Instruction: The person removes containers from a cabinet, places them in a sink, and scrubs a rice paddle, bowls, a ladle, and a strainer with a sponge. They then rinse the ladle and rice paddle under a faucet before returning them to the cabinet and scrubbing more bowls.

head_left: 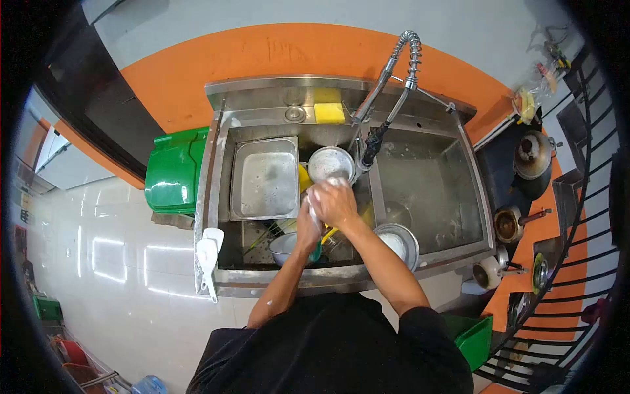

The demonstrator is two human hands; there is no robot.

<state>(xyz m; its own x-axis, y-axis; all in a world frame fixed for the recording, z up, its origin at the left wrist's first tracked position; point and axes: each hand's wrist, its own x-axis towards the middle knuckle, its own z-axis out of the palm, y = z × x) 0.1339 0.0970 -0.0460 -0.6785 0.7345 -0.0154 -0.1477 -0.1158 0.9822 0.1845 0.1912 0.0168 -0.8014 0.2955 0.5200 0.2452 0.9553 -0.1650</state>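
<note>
Over the left basin (224,197) of a steel sink, my left hand (308,224) and my right hand (333,202) are pressed together, fingers closed. White foam or something white and soapy shows between them; what they hold, if anything, is hidden. Just beyond my hands sits a round metal bowl (330,164) with suds inside. A rectangular steel pan (265,177) with cloudy liquid lies to the left. Below my left wrist is another metal bowl (282,245), partly covered by my forearm. Near my right forearm a round metal pan (398,244) holds whitish suds.
A spring-neck faucet (409,65) rises behind the right basin (430,190), which holds murky water. A yellow sponge (329,113) lies on the back ledge. White long-handled utensils (209,256) rest on the left edge. A green bin (176,174) stands left; pots (508,224) are at right.
</note>
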